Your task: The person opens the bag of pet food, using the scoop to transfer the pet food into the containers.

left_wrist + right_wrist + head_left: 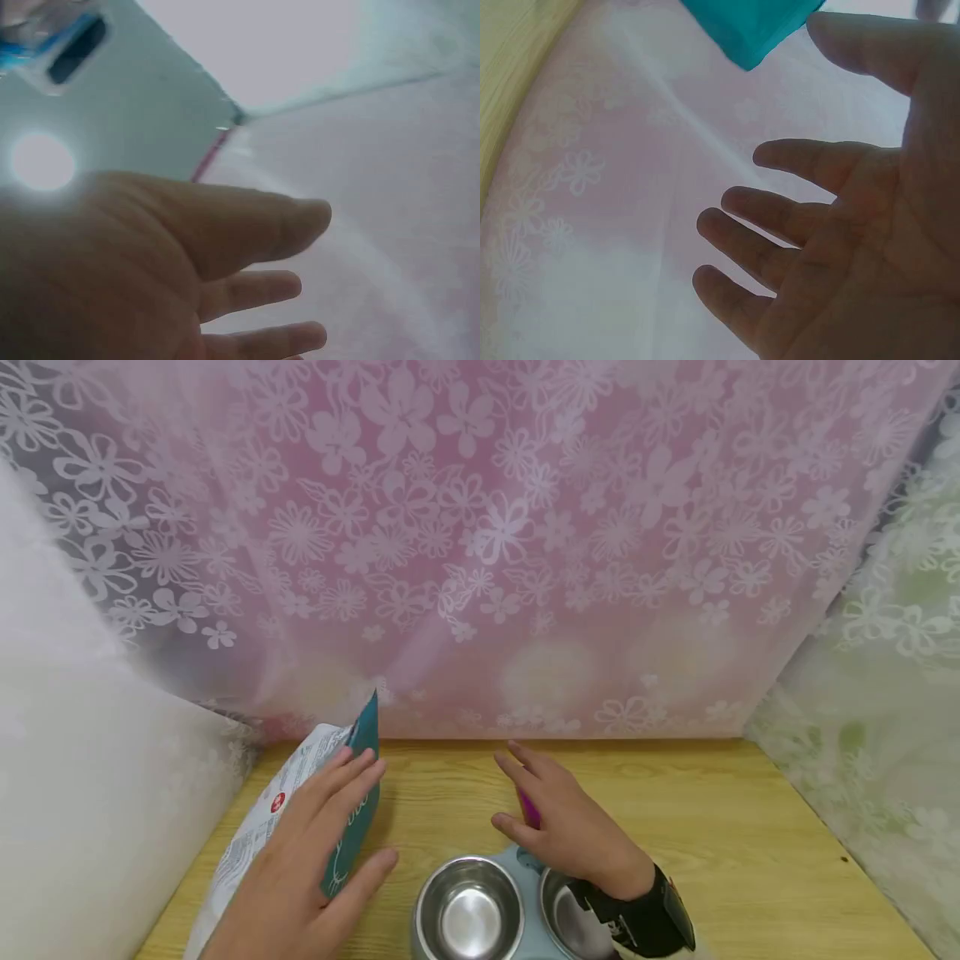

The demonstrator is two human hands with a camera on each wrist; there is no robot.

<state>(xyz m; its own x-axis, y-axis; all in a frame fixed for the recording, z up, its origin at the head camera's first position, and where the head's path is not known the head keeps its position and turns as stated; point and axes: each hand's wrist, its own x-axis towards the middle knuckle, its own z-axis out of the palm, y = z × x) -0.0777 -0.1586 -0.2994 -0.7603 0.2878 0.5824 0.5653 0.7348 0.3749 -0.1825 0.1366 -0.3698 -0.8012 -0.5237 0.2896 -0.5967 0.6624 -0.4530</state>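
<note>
My left hand [307, 852] is held out beside a white and teal printed bag [258, 814], overlapping it in the head view. In the left wrist view its thumb and fingers are straight, with nothing between them. To the right, my right hand [570, 827] hovers with spread fingers and a bare palm [877, 247]. Behind it shows a bit of a magenta object [529, 810], mostly hidden. Below sits a pale blue double feeder [528, 893] with a left steel bowl [468, 922] and a right steel bowl [564, 914], partly covered by my right wrist.
The wooden tabletop [720, 827] ends at a pink flowered curtain [525, 568]. A white sheet [90, 760] borders the left side and a pale green flowered curtain [877, 777] the right. A dark band [652, 914] wraps my right wrist.
</note>
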